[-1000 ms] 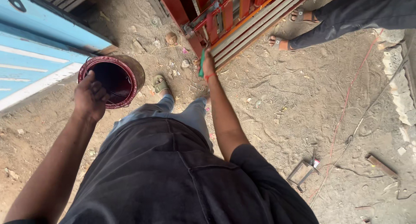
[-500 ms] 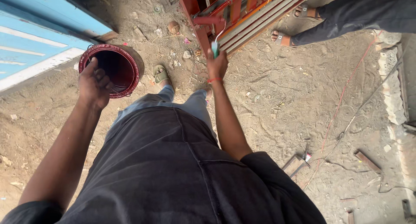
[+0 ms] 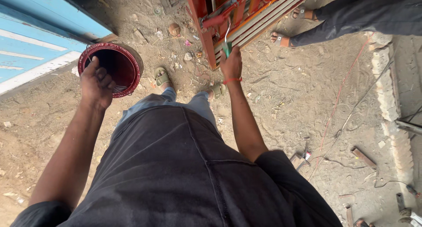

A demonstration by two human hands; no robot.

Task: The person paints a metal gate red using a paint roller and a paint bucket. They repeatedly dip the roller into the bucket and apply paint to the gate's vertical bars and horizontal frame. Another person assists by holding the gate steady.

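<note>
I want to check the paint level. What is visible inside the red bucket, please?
Inside the red bucket only a dark, shadowed interior shows, with red paint smeared around its rim. The left hand grips the near rim and covers that part. The depth is too dark to tell the paint level.

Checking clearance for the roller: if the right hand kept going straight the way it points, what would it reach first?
Probably the red metal frame. The right hand points up at it, its roller handle already at the grey rails; depth is unclear.
</note>
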